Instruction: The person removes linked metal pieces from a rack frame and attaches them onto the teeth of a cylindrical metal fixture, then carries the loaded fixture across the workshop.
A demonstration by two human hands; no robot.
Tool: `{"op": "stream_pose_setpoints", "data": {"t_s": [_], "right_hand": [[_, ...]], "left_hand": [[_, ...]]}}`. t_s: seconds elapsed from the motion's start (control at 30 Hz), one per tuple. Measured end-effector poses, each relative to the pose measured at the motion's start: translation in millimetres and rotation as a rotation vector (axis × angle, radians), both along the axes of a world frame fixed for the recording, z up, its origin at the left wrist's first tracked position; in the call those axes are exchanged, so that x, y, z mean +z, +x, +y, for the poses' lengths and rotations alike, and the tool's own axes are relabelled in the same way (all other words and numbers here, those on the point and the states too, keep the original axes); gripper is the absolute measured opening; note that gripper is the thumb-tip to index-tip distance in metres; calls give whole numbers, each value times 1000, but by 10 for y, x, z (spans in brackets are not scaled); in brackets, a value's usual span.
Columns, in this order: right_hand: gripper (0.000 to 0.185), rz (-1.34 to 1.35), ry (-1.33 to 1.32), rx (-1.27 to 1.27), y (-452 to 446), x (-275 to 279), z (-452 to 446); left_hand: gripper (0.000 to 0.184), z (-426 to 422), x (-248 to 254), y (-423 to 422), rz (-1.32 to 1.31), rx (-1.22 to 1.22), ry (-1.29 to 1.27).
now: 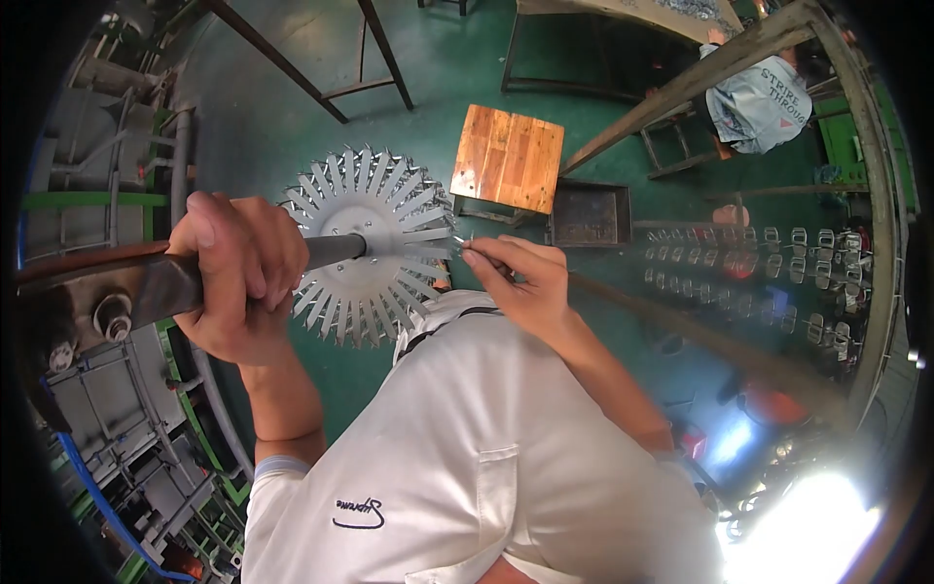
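My left hand [243,277] is closed around a grey metal shaft [333,251], beside a bolted metal bracket [146,292]. The shaft runs into the hub of a round rack [377,219], a wheel with many flat metal strips pointing outward and small shiny metal pieces around its rim. At the right edge of this wheel, my right hand [525,282] pinches a small shiny metal piece [459,240] between thumb and fingertips. The piece is too small to name, and I cannot tell whether it touches a strip.
Beyond the wheel stands a wooden stool [508,156], with a dark metal box [591,214] to its right. Rows of metal frames [773,265] hang at the right. A person in a light blue jacket [761,102] sits at a table, far right. Machinery [107,419] lines the left.
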State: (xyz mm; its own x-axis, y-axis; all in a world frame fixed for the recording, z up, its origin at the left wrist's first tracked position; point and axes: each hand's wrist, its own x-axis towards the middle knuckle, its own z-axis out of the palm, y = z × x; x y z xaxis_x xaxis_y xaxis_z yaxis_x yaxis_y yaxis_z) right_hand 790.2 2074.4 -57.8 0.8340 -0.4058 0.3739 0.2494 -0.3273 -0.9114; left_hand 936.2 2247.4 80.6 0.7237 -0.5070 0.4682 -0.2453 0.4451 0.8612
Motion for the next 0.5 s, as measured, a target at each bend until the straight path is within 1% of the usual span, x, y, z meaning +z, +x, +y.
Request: {"op": "stream_pose_setpoints", "data": {"t_s": [0.1, 0.3, 0.4, 0.5], "right_hand": [[14, 58, 0, 20, 75, -3, 48], [15, 18, -2, 19, 133, -55, 84], [15, 52, 9, -4, 130, -39, 69], [17, 29, -82, 14, 143, -56, 38]], "left_hand": [[43, 46, 47, -17, -10, -17, -6], [40, 64, 27, -2, -2, -57, -55], [39, 46, 14, -1, 8, -55, -70], [41, 69, -12, 18, 1, -72, -27]]}}
